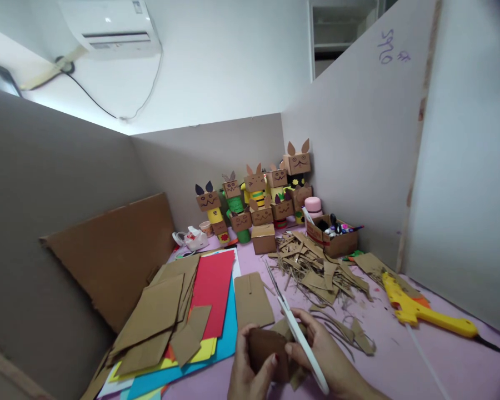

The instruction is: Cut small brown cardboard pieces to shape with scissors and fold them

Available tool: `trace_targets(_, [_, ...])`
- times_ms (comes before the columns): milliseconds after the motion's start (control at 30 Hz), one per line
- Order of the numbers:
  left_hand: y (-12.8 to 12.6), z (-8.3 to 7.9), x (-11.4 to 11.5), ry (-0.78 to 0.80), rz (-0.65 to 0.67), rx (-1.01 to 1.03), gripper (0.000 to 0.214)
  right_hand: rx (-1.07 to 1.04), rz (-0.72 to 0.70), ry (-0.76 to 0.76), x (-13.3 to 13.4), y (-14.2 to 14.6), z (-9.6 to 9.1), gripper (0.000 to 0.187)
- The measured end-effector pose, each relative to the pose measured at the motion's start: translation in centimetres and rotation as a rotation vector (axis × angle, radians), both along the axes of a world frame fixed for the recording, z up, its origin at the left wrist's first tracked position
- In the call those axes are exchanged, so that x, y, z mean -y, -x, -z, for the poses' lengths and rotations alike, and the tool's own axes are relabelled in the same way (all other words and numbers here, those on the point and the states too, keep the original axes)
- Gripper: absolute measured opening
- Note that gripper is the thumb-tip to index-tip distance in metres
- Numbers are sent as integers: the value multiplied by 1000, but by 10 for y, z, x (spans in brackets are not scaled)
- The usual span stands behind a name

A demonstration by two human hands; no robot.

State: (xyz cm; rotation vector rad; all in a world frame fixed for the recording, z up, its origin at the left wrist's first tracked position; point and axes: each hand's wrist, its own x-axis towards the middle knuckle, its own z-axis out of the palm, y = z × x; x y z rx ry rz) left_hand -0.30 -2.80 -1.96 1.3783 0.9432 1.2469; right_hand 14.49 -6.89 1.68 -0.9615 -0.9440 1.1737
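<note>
My left hand (250, 369) is wrapped round a small brown cardboard piece (270, 350) low in the middle of the view. From the right, my right hand (323, 355) comes up against the same cardboard. A pair of scissors with white handles (302, 339) lies across my right hand, its blades pointing up and away to the left. The fingers of that hand are closed, with the thumb near the cardboard. A flat cardboard piece with rounded corners (253, 300) lies on the table just beyond my hands.
Cardboard sheets (154, 316) and coloured paper (214, 289) lie at left. Cardboard scraps (312, 264) are heaped centre right. A yellow glue gun (429, 316) rests at right. Behind stand several cardboard animal figures (256, 205) and a box of pens (335, 241). Grey partitions (358, 144) enclose the table.
</note>
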Motion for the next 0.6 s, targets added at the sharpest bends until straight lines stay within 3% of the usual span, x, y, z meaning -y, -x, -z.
trace_targets(100, [-2,-1,0,123,92,103,59,18,-5,9,-1,0,0,50])
trace_targets(300, [3,-15,-3,268,224,240,53,167,-18,1,1,-8,4,53])
trace_targets(467, [22,-39,-11,198,77,182,50,602,-41,-59,9,-23,-6,59])
trace_targets(600, [35,-48,-20,122,134,102,41,738,-78,-126,11,-29,-6,56])
